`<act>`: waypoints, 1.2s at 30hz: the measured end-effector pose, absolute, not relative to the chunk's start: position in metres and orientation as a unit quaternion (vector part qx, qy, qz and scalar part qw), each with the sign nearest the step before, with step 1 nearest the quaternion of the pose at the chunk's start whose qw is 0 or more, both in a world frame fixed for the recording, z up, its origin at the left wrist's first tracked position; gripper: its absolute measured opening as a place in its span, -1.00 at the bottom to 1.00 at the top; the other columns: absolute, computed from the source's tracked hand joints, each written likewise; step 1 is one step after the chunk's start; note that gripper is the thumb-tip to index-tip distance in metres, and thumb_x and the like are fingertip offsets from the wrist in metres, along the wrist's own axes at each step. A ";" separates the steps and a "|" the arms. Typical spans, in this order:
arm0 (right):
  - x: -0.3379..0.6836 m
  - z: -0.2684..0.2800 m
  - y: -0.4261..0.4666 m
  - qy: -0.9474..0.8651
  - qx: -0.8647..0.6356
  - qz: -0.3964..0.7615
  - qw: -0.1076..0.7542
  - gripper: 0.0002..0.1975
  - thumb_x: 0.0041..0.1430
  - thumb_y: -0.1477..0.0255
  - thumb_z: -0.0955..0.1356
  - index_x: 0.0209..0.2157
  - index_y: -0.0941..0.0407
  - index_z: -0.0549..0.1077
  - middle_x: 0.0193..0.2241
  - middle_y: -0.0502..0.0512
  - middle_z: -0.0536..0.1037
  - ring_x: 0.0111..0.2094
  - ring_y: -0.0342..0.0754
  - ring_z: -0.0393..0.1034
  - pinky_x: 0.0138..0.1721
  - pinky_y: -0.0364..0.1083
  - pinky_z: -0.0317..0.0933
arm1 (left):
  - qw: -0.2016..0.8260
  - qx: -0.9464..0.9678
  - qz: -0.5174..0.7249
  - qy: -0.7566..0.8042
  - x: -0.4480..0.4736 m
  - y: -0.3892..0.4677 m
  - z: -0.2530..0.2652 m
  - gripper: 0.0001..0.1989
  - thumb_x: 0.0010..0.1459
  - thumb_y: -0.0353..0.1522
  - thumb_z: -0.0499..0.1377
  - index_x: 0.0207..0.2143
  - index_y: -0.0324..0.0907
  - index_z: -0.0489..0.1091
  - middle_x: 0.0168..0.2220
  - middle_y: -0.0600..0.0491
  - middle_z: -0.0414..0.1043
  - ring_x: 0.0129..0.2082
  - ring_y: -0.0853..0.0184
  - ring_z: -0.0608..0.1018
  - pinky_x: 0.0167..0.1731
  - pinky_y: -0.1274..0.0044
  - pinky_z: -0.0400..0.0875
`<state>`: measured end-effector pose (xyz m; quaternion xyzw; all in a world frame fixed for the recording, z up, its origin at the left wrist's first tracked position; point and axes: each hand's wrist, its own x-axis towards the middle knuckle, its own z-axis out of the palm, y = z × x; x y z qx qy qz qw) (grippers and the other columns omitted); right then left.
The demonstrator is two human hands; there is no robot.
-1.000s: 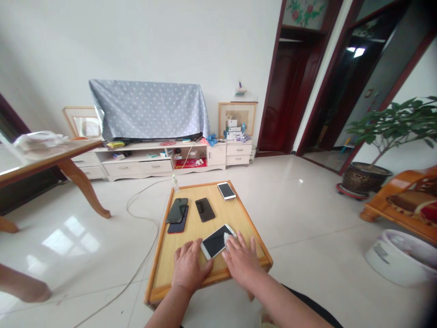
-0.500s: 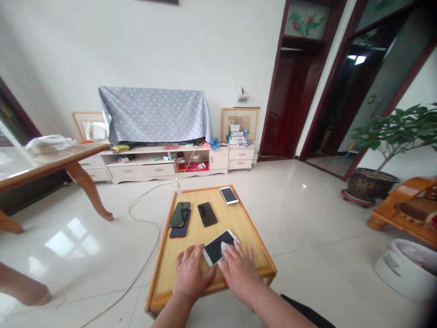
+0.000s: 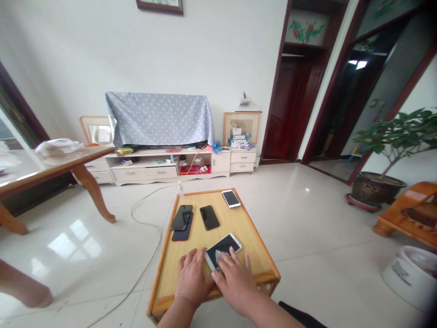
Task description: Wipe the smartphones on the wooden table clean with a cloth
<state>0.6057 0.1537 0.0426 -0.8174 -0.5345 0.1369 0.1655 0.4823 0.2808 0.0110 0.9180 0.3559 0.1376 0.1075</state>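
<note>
A white-framed smartphone (image 3: 229, 243) with a dark screen lies at an angle near the front of the small wooden table (image 3: 241, 230). Spread across its lower part are the fingers of my right hand (image 3: 236, 279). Beneath those fingertips shows a small pale patch (image 3: 217, 256); whether it is a wipe or a reflection I cannot tell. Flat at the phone's left end rests my left hand (image 3: 194, 277), fingers stretched and nothing in it. Farther back lie a black phone (image 3: 209, 217), a dark phone (image 3: 182, 217) overlapping a dark blue one (image 3: 182, 234), and another white phone (image 3: 231, 199).
A small clear bottle (image 3: 180, 190) stands at the table's back left corner. On the floor to the left runs a pale cable (image 3: 150, 258). A larger table (image 3: 92, 159) is at left, a white bucket (image 3: 406, 278) at right, and a low TV cabinet (image 3: 146, 173) along the wall.
My right fingers and the pale patch have slid toward the phone's lower left end. My left hand stays beside the phone. The whole view has shifted slightly.
</note>
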 end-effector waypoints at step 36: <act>0.637 0.035 0.194 -0.511 -0.840 0.120 0.136 -0.40 0.40 0.09 -0.10 0.32 -0.09 0.14 0.36 -0.02 0.08 0.40 0.16 -0.36 0.27 0.40 -0.56 | 0.115 0.914 0.136 0.365 0.488 0.275 0.024 -0.32 0.02 -0.22 0.18 0.22 -0.12 0.20 0.15 -0.09 0.40 0.17 0.11 0.34 0.22 0.28 -0.05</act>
